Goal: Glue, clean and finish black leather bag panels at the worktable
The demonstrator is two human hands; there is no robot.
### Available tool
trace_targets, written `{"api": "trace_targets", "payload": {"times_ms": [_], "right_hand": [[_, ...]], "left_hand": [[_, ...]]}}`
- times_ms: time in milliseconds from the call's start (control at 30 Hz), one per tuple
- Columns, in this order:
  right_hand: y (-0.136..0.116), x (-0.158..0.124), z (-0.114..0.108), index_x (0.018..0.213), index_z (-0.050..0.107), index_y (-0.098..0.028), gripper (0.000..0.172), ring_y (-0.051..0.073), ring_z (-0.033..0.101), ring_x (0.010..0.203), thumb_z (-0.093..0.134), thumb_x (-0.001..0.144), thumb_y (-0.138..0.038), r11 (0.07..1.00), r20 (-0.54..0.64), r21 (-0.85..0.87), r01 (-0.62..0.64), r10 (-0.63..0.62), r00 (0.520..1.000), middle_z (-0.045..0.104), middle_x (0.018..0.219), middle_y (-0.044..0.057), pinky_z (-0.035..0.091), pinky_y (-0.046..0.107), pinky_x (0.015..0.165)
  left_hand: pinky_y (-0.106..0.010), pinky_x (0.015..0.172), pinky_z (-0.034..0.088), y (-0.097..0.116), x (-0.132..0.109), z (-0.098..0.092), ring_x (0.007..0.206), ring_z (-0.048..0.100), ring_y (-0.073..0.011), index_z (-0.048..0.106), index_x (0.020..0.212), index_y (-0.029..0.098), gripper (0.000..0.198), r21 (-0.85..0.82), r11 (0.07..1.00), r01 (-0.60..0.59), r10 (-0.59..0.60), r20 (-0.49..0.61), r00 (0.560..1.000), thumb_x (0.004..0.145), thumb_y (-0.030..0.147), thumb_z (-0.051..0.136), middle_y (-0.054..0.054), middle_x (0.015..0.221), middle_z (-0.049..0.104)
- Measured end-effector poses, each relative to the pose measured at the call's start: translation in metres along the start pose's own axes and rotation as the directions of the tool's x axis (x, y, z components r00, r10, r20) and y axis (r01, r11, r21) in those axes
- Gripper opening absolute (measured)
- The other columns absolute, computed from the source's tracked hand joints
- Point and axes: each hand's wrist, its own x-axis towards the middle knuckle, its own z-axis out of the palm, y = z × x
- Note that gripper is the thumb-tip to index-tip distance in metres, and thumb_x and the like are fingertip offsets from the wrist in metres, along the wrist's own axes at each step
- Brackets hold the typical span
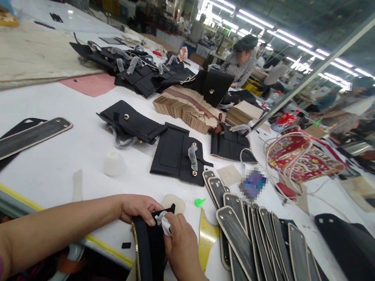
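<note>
Worktop (48, 158) near edge: my left grip (136, 207) pinches black zippered panel (151, 261) steady; right grip (181, 246) clamps white cloth (163, 223) against it.

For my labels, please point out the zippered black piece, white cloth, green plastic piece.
zippered black piece (149, 268), head view, black face.
white cloth (163, 222), head view, crumpled middle.
green plastic piece (199, 202), head view, round body.

Bag panel (153, 256) is showing black, its zipper (136, 263) gold; cloth (163, 222) is reading white; strips (241, 243) are showing dark grey, cream-bordered; cap (199, 202) is reading green.
</note>
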Motion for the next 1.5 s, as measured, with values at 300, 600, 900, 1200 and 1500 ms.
{"api": "trace_targets", "payload": {"times_ms": [300,600,900,1200,1500], "right_hand": [[0.036,-0.016,-0.029,0.113,0.047,-0.018,0.041,0.025,0.050,0.086,0.045,0.075,-0.005,0.978,-0.213,-0.174,-0.115,0.076,0.974,0.051,0.093,0.007,0.042,0.036,0.073],[0.019,-0.009,-0.012,0.113,0.047,-0.019,0.027,0.022,0.050,0.085,0.042,0.087,-0.017,0.993,-0.262,0.101,-0.053,0.078,0.962,0.051,0.089,0.006,0.043,0.037,0.076],[0.015,-0.008,-0.008,0.114,0.049,-0.017,0.038,0.024,0.044,0.102,0.041,0.079,-0.004,0.999,-0.320,0.037,-0.001,0.013,0.947,0.043,0.113,0.011,0.044,0.039,0.084],[0.022,-0.008,-0.015,0.106,0.055,-0.011,0.035,0.025,0.045,0.084,0.042,0.077,0.003,0.928,-0.049,-0.327,0.179,-0.205,0.977,0.051,0.099,0.012,0.045,0.041,0.074],[0.002,0.000,-0.019,0.109,0.053,-0.014,0.030,0.023,0.045,0.086,0.046,0.083,-0.003,0.916,0.035,-0.292,0.274,-0.276,0.961,0.050,0.101,0.010,0.042,0.037,0.073]], "left_hand": [[-0.020,0.057,0.051,0.000,-0.002,-0.002,0.077,0.065,-0.0198,0.061,0.107,0.008,0.044,-0.006,1.000,0.000,0.000,0.024,1.000,0.063,0.008,0.064,-0.011,0.098,0.066],[-0.023,0.060,0.051,-0.001,0.000,-0.002,0.075,0.065,-0.0195,0.059,0.111,0.009,0.049,-0.019,1.000,-0.004,0.004,0.013,1.000,0.062,0.008,0.064,-0.012,0.103,0.065],[-0.023,0.061,0.051,-0.001,0.002,-0.004,0.080,0.065,-0.0212,0.060,0.107,0.008,0.043,-0.052,0.999,0.001,-0.001,-0.001,1.000,0.064,0.010,0.065,-0.012,0.098,0.065],[-0.020,0.058,0.050,-0.001,0.000,-0.002,0.072,0.065,-0.0173,0.062,0.102,0.008,0.037,-0.033,0.999,-0.020,0.020,-0.026,0.999,0.065,0.010,0.065,-0.010,0.091,0.066],[-0.021,0.058,0.050,0.000,0.000,-0.001,0.075,0.065,-0.0193,0.061,0.105,0.009,0.039,0.008,1.000,-0.025,0.025,-0.007,1.000,0.066,0.012,0.063,-0.010,0.090,0.067]]}}
